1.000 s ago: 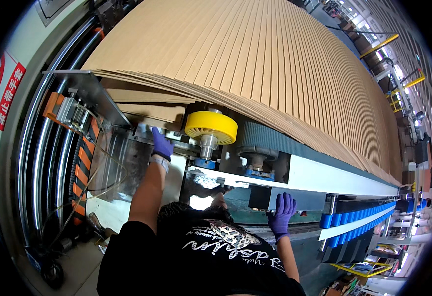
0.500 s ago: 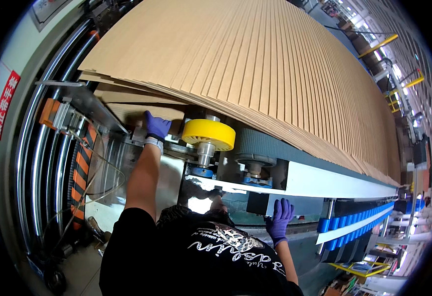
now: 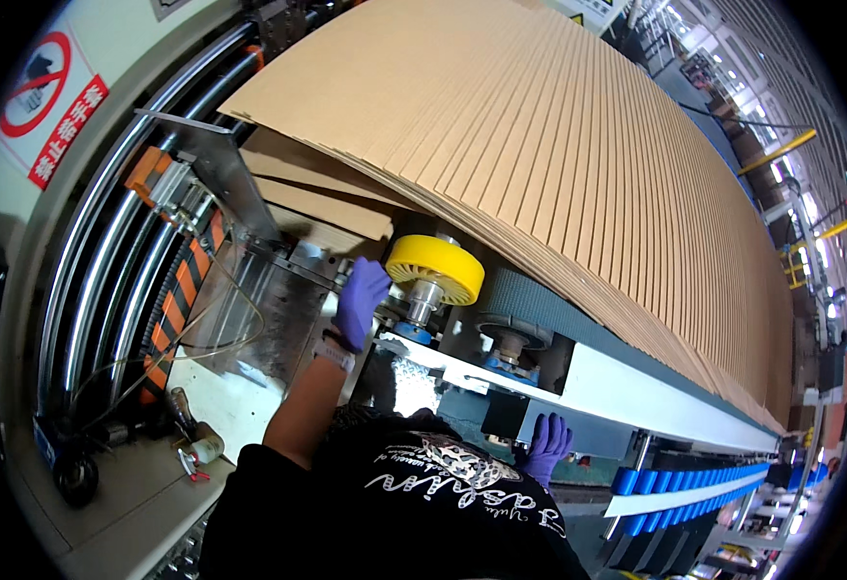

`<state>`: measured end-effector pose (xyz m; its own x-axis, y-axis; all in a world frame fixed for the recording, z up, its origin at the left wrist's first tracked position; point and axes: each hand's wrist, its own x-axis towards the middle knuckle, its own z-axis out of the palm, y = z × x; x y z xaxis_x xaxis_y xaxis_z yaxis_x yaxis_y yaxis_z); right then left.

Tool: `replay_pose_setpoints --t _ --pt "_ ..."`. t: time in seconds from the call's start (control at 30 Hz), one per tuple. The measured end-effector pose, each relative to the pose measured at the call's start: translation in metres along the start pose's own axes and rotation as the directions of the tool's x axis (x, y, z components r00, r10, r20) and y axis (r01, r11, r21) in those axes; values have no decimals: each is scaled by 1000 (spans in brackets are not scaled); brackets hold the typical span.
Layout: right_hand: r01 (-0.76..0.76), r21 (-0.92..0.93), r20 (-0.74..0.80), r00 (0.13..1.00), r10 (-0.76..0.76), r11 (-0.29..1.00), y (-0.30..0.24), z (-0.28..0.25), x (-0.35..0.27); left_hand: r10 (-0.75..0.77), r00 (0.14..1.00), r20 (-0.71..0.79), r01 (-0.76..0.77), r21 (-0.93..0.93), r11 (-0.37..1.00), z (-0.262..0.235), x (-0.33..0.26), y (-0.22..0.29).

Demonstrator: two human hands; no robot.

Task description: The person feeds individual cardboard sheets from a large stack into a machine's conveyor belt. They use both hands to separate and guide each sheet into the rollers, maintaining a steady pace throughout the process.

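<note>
My left hand (image 3: 360, 302), in a purple glove, is just left of a yellow wheel (image 3: 435, 269) on a metal shaft. Its fingers extend forward, and I see nothing held in them. Beyond it, a few brown cardboard sheets (image 3: 322, 205) lie low under the edge of a long row of overlapping cardboard sheets (image 3: 501, 126). My right hand (image 3: 547, 447), gloved in purple too, is by the dark grey box (image 3: 588, 430) below the conveyor's white side rail (image 3: 627, 382). Its fingers are stretched out and hold nothing; whether they touch the box I cannot tell.
A grey ribbed belt (image 3: 530, 302) runs beneath the sheets. Shiny metal rollers (image 3: 104, 280) and an orange-black striped bar (image 3: 180, 314) stand left, near an upright metal plate (image 3: 216, 169). Blue rollers (image 3: 694, 481) line the lower right. Red-handled pliers (image 3: 191, 464) lie low left.
My left hand has drawn back from the low cardboard sheets to beside the yellow wheel. My right hand stays near the grey box. The view has shifted, showing more at the left.
</note>
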<state>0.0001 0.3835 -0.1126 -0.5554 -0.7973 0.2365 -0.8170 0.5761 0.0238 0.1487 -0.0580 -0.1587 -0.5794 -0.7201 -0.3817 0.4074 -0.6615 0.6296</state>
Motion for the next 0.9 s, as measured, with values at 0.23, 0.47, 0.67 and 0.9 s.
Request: replay_pose_setpoints --t 0.23,0.47,0.67,0.9 --pt "94 -402 -361 898 -252 911 63 82 -18 406 875 264 -483 544 687 56 -58 -3" --pt "79 -155 -200 974 -110 985 1 28 -9 684 568 458 -566 820 -78 75 -90 10" --pt "79 -97 -242 965 -101 992 -9 22 21 622 654 430 -380 898 -221 62 -54 -20" --pt "106 -81 -297 947 -125 991 -17 22 37 428 879 211 -173 977 -127 60 -57 -14"
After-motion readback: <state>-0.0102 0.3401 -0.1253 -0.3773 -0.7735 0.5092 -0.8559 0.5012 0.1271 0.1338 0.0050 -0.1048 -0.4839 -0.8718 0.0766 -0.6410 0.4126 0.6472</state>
